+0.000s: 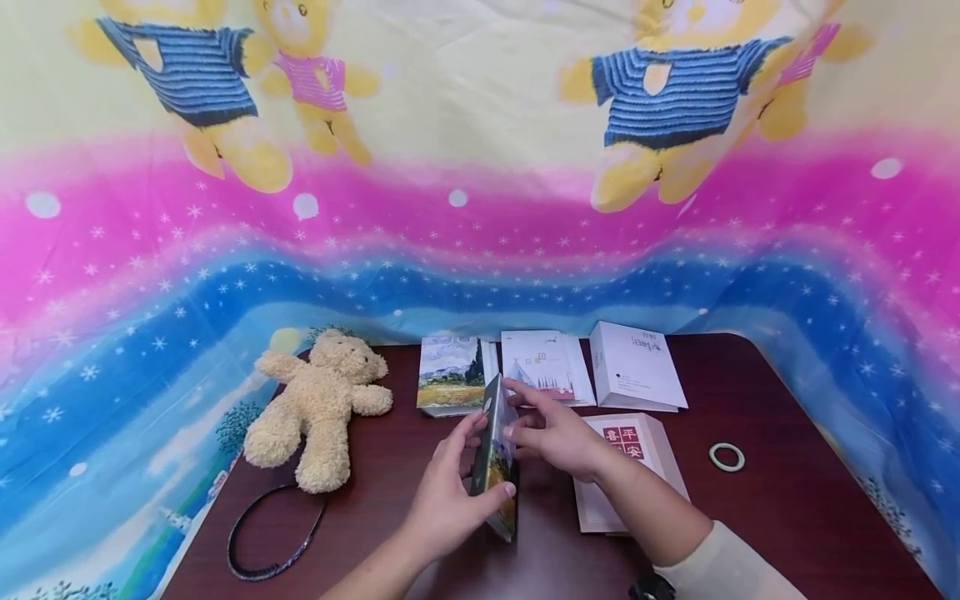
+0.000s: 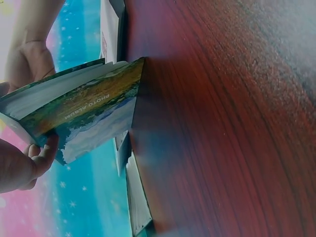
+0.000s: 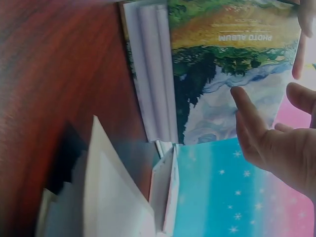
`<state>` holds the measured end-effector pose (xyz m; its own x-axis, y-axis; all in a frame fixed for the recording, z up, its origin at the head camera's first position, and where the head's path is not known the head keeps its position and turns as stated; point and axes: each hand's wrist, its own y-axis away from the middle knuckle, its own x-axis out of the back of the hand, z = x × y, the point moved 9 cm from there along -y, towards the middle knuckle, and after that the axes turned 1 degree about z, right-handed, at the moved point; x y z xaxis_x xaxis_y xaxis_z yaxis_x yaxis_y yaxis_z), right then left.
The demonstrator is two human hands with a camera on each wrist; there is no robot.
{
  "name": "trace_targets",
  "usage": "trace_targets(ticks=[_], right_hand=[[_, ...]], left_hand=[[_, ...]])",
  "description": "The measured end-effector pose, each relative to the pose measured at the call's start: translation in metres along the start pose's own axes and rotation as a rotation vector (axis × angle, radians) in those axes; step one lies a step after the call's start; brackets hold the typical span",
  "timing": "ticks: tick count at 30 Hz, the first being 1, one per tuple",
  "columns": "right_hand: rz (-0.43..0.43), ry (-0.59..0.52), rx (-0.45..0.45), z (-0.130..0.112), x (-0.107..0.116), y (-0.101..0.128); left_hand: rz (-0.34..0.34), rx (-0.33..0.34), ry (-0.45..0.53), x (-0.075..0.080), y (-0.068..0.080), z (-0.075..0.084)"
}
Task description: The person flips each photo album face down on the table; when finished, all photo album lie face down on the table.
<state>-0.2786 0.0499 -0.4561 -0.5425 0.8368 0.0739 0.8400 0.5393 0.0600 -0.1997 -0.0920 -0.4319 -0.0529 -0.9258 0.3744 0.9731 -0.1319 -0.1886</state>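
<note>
A photo album (image 1: 495,475) with a painted landscape cover stands upright on the table between both hands. Its thick pages show at the edge in the wrist views, and the lettering reads PHOTO ALBUM (image 3: 244,38). My left hand (image 1: 446,496) grips it, thumb on the right-hand face and fingers along the dark left-hand face. On the other side my right hand (image 1: 562,437) has its fingers extended, with fingertips at the upper part of the cover. The right wrist view has the right hand (image 3: 269,143) against the painted sky, its palm off the cover.
Behind stand a landscape album (image 1: 450,375), a white illustrated album (image 1: 536,358) and a plain white album (image 1: 641,371). Under my right forearm lies an album with red squares (image 1: 600,500). A teddy bear (image 1: 315,408) and a headband (image 1: 232,533) lie left; a bangle (image 1: 727,457) lies right.
</note>
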Motion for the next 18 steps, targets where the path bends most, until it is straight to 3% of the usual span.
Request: trace_targets(ticks=[6, 18], right_hand=[[0.006, 0.023, 0.009, -0.011, 0.003, -0.002], [0.057, 0.090, 0.035, -0.013, 0.004, -0.004]], left_hand=[[-0.026, -0.003, -0.004, -0.005, 0.001, 0.003], [-0.017, -0.006, -0.042, -0.010, 0.001, 0.002]])
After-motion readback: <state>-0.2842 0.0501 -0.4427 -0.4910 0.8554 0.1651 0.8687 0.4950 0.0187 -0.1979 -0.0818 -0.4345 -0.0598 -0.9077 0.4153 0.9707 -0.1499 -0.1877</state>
